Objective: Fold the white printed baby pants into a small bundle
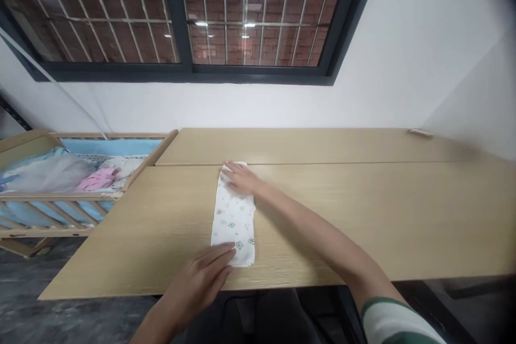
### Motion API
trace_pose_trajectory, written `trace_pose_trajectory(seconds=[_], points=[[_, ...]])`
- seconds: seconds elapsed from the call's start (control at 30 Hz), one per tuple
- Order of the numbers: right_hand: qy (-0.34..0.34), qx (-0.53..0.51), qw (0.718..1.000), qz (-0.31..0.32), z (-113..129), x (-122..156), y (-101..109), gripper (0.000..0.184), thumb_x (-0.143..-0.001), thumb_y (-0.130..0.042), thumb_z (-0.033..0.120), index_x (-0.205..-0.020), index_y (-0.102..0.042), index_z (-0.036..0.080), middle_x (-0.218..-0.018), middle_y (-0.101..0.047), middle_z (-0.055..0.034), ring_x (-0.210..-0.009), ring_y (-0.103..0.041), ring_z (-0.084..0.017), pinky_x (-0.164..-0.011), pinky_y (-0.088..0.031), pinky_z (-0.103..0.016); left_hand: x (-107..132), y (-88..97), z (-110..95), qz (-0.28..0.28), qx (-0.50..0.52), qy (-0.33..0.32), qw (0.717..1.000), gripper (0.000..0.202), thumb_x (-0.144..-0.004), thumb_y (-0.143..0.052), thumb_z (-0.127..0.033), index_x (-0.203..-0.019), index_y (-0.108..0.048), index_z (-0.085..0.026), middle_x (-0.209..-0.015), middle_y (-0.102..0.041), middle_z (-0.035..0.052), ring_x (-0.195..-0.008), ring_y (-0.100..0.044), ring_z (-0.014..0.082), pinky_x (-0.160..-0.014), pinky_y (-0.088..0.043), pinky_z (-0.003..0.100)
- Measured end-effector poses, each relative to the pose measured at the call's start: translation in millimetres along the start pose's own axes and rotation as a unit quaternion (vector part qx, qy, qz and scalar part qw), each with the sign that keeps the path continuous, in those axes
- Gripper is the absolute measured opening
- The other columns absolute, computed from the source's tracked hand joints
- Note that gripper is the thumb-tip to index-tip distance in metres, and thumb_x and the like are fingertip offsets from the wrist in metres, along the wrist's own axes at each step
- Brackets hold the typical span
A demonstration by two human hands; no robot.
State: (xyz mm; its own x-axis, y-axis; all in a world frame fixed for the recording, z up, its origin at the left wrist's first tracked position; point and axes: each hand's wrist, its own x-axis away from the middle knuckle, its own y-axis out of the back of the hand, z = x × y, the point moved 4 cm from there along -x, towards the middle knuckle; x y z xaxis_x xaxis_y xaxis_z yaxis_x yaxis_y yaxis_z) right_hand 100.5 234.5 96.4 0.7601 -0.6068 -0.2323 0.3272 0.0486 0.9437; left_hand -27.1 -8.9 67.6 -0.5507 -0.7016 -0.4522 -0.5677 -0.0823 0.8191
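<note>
A white cloth (233,217) with small green and grey prints lies folded into a long narrow strip on the wooden table (342,209). My right hand (241,177) rests flat across its far end, the fingers stretched out and pointing left. At the near left corner, my left hand (209,269) lies with its fingertips on the fabric, the fingers extended. The cloth's right edge shows a small uneven bulge near the middle. What lies under either palm is hidden.
Left of the table stands a wooden crib (76,230) with blue lining, a pink cloth (98,179) and white bedding inside. A small flat object (420,133) sits at the table's back right. Behind rises a white wall (258,105) under a barred window.
</note>
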Motion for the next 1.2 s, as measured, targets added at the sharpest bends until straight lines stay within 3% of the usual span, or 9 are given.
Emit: trace_pose_trajectory(seconds=[0.1,0.23,0.37,0.43,0.53,0.7,0.83,1.03,1.2], points=[[0.016,-0.070,0.996,0.051,52.4,57.5,11.5,0.031,-0.100,-0.048,0.030,-0.119,-0.069,0.018,-0.117,-0.071,-0.0135,-0.109,-0.066,-0.027,-0.094,-0.049,-0.041,8.5,7.3,11.9,-0.007,-0.025,0.009,1.000,0.028,-0.099,-0.053,-0.022,-0.124,-0.066,-0.024,-0.125,-0.070,0.0081,-0.116,-0.067,0.0219,-0.100,-0.058,0.037],[0.048,-0.094,0.989,0.102,110.1,139.4,18.3,0.031,-0.102,-0.046,0.037,-0.101,-0.073,0.021,-0.095,-0.074,-0.0095,-0.091,-0.070,-0.023,-0.083,-0.052,-0.035,24.6,1.8,18.4,0.000,-0.046,-0.011,0.999,0.025,-0.098,-0.057,-0.023,-0.120,-0.068,-0.025,-0.124,-0.070,0.0072,-0.116,-0.067,0.0230,-0.099,-0.058,0.038],[0.032,-0.077,0.995,0.062,131.6,197.7,10.2,0.043,-0.093,-0.065,0.046,-0.127,-0.065,0.021,-0.135,-0.064,-0.0130,-0.127,-0.059,-0.028,-0.110,-0.041,-0.042,38.2,-2.2,9.4,-0.005,-0.040,-0.038,0.998,0.030,-0.098,-0.059,-0.024,-0.128,-0.063,-0.024,-0.126,-0.069,0.0075,-0.116,-0.066,0.0212,-0.101,-0.057,0.034],[0.019,-0.077,0.996,0.038,135.0,216.6,1.6,0.042,-0.097,-0.061,0.037,-0.136,-0.059,0.024,-0.147,-0.056,-0.0097,-0.135,-0.052,-0.025,-0.115,-0.037,-0.041,42.0,-0.9,0.6,0.009,-0.027,-0.058,0.998,0.030,-0.099,-0.057,-0.024,-0.129,-0.061,-0.024,-0.124,-0.070,0.0075,-0.112,-0.067,0.0196,-0.099,-0.057,0.032],[0.011,-0.088,0.996,0.006,141.2,232.8,-4.7,0.036,-0.102,-0.044,0.018,-0.132,-0.062,0.027,-0.143,-0.060,-0.0050,-0.131,-0.056,-0.020,-0.114,-0.039,-0.038,44.4,2.4,-12.6,0.037,0.006,-0.081,0.996,0.032,-0.102,-0.048,-0.013,-0.129,-0.060,-0.025,-0.121,-0.070,0.0067,-0.106,-0.068,0.0169,-0.096,-0.057,0.029],[-0.025,-0.154,0.988,0.014,150.4,234.2,17.8,0.041,-0.095,-0.046,0.010,-0.127,-0.064,0.028,-0.119,-0.072,-0.0039,-0.112,-0.065,-0.020,-0.104,-0.047,-0.036,41.4,7.4,-20.0,0.052,0.083,-0.051,0.994,0.035,-0.102,-0.047,-0.013,-0.134,-0.055,-0.025,-0.112,-0.072,0.0053,-0.101,-0.068,0.0156,-0.092,-0.056,0.026],[-0.081,-0.238,0.968,0.001,141.6,219.0,50.9,0.032,-0.094,-0.050,0.013,-0.118,-0.066,0.028,-0.115,-0.070,-0.0037,-0.108,-0.065,-0.018,-0.095,-0.051,-0.031,23.6,21.8,-8.8,0.010,0.080,0.010,0.997,0.030,-0.103,-0.049,-0.021,-0.130,-0.058,-0.028,-0.107,-0.073,0.0020,-0.096,-0.070,0.0147,-0.084,-0.056,0.022],[-0.090,-0.300,0.943,-0.110,97.9,166.6,82.1,0.014,-0.094,-0.060,0.029,-0.101,-0.069,0.020,-0.102,-0.067,-0.0066,-0.090,-0.062,-0.019,-0.079,-0.049,-0.032,-46.0,61.7,20.9,-0.133,0.009,0.075,0.988,0.025,-0.102,-0.049,-0.040,-0.106,-0.067,-0.023,-0.096,-0.074,0.0032,-0.087,-0.070,0.0184,-0.082,-0.055,0.028],[-0.161,-0.384,0.890,-0.187,29.7,112.8,69.7,0.030,-0.086,-0.069,0.033,-0.111,-0.064,0.017,-0.096,-0.066,-0.0047,-0.081,-0.061,-0.016,-0.072,-0.049,-0.030,-117.7,69.3,62.4,-0.119,0.017,0.158,0.980,0.030,-0.101,-0.045,-0.043,-0.102,-0.064,-0.020,-0.104,-0.071,0.0071,-0.099,-0.065,0.0238,-0.089,-0.050,0.034]])
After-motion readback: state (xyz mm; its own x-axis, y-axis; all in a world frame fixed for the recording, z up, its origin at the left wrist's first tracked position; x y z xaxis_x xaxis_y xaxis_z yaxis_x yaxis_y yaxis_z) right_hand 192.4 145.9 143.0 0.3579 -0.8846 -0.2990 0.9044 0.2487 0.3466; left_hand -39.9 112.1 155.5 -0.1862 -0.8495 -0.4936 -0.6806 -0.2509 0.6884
